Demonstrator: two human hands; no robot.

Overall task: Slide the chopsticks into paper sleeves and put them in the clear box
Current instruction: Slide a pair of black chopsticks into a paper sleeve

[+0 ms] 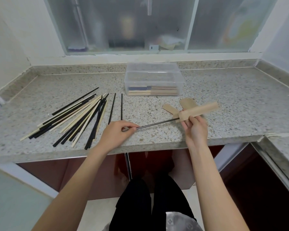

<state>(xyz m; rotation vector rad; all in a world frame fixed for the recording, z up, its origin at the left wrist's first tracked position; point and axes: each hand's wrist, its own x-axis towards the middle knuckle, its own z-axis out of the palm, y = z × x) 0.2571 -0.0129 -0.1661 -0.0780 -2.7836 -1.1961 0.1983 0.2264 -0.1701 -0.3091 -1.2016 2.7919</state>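
My left hand [118,131] pinches the near end of a black chopstick [157,124], whose far tip sits inside the mouth of a brown paper sleeve [200,110]. My right hand [195,128] holds that sleeve just above the counter. Two more brown sleeves [171,109] lie flat behind it. A loose pile of black and pale wooden chopsticks [80,117] is spread on the counter to the left. The clear box [153,77] stands at the back centre with several sleeved chopsticks stacked inside.
The speckled stone counter [232,100] has a raised lip at the back and sides under a frosted window [140,24]. Its front edge runs just under my forearms. Red cabinet doors [90,172] are below, and a second counter section [284,147] lies at the right.
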